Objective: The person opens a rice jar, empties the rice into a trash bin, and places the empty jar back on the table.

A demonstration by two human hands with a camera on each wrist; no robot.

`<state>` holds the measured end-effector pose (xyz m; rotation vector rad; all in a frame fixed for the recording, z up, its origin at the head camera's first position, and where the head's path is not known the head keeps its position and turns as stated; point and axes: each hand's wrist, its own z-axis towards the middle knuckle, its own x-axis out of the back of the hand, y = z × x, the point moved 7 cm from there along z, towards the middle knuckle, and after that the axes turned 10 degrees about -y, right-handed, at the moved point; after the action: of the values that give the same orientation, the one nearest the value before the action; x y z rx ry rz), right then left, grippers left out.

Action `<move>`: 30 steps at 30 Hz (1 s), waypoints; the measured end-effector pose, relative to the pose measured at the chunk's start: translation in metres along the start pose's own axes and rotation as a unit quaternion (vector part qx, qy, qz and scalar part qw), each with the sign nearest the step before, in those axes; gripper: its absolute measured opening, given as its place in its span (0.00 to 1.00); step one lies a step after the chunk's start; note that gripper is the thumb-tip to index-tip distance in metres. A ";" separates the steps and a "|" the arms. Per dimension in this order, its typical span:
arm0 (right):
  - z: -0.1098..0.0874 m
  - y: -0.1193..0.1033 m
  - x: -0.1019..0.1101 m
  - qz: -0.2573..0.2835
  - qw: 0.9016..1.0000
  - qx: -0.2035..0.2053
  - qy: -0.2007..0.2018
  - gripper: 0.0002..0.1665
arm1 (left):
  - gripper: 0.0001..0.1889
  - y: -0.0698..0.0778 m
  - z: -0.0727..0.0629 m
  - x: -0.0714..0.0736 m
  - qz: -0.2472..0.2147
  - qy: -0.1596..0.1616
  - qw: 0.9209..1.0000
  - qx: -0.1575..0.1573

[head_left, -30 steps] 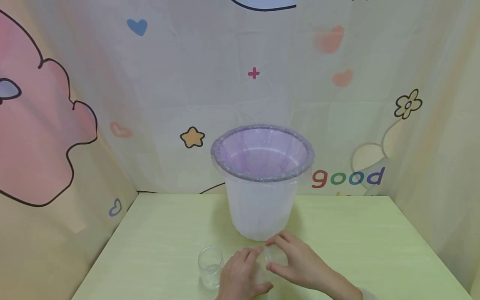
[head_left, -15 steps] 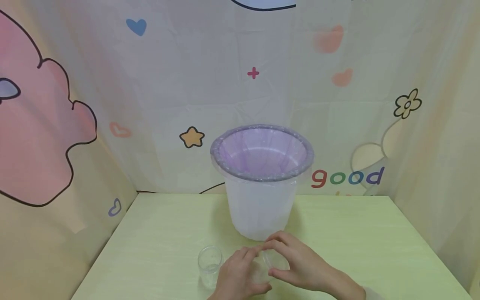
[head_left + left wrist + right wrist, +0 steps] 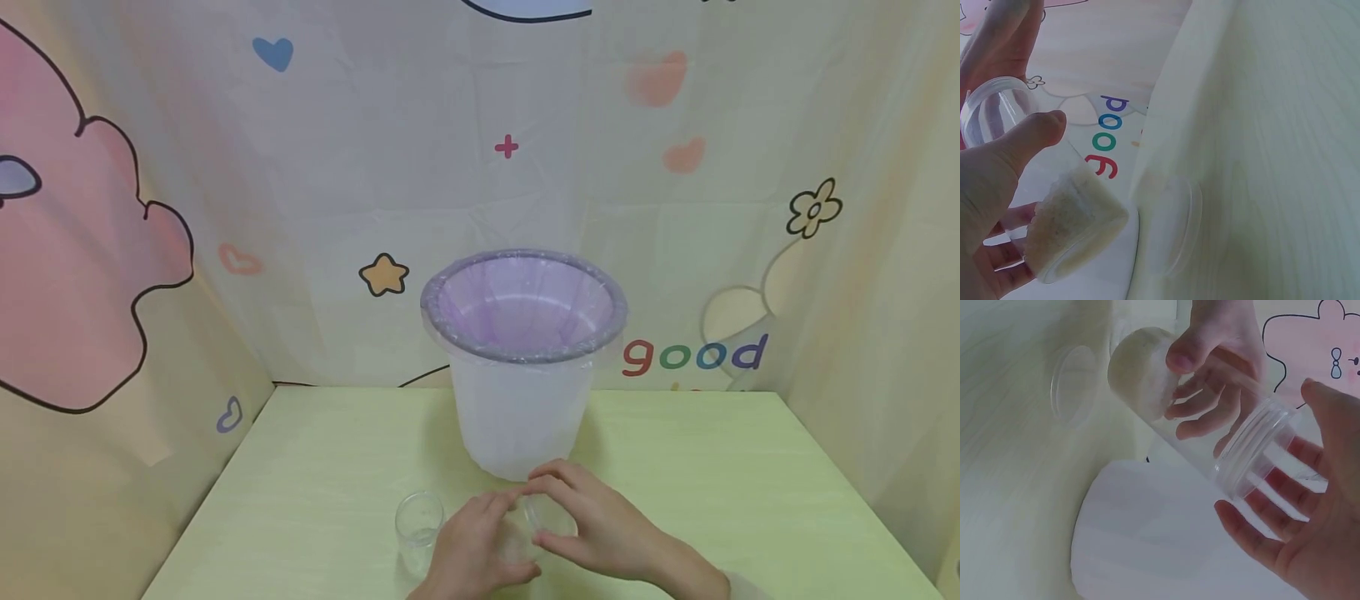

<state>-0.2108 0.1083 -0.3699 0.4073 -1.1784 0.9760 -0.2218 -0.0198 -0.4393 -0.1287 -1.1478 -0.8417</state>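
Note:
A clear plastic jar [image 3: 1075, 212] with pale, rice-like grains at its base leans between the two hands. My left hand [image 3: 474, 546] grips its side, thumb on one side and fingers on the other in the left wrist view. The right hand [image 3: 600, 529] curls its thumb and fingers round the clear lid [image 3: 1254, 450] at the upper end. The base of the jar tips down towards the table. Left of the hands stands a second clear jar [image 3: 420, 525], partly overlapped by the left hand in the head view.
A white bin [image 3: 521, 417] with a purple inside and a grey rim wrapped in thin clear film stands just behind the hands. A loose clear lid [image 3: 1072, 387] lies on the pale green table [image 3: 712, 467]. A printed cloth [image 3: 337, 150] hangs behind and at both sides.
My left hand has shifted slightly left and now overlaps the second jar a little more. The right hand has turned slightly at the lid. Bin and second jar stay put.

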 end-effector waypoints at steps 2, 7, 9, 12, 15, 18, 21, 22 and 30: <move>0.001 0.002 0.000 -0.003 1.000 -0.027 -0.002 0.26 | 0.43 0.001 0.000 0.001 0.015 0.013 1.000 0.000; 0.000 0.008 -0.002 0.004 0.997 -0.076 -0.008 0.27 | 0.44 0.004 0.000 0.003 0.057 0.048 0.997 -0.006; -0.001 0.009 -0.003 0.015 0.997 -0.081 -0.010 0.27 | 0.45 0.006 0.000 0.005 0.074 0.057 0.996 -0.009; -0.002 0.009 -0.003 0.029 0.997 -0.074 -0.012 0.27 | 0.46 0.008 0.000 0.005 0.090 0.058 0.994 -0.012; -0.002 0.007 -0.002 0.034 0.998 -0.058 -0.013 0.27 | 0.46 0.008 0.000 0.005 0.086 0.046 0.995 -0.011; -0.002 0.004 0.000 0.031 0.999 -0.028 -0.013 0.28 | 0.45 0.007 0.001 0.004 0.062 0.021 0.998 -0.008; -0.002 0.000 0.002 0.027 0.999 0.008 -0.015 0.30 | 0.43 0.004 0.001 0.002 0.029 -0.017 0.999 -0.007; -0.002 -0.001 0.002 0.029 0.999 0.016 -0.018 0.30 | 0.42 0.002 0.001 0.001 0.017 -0.031 0.999 -0.006; -0.003 -0.006 0.002 0.041 0.995 0.078 -0.037 0.33 | 0.39 -0.005 0.002 -0.003 -0.088 -0.133 0.987 0.000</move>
<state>-0.2041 0.1085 -0.3680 0.5264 -1.1962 1.1365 -0.2266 -0.0206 -0.4423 -0.1446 -1.4260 -1.0023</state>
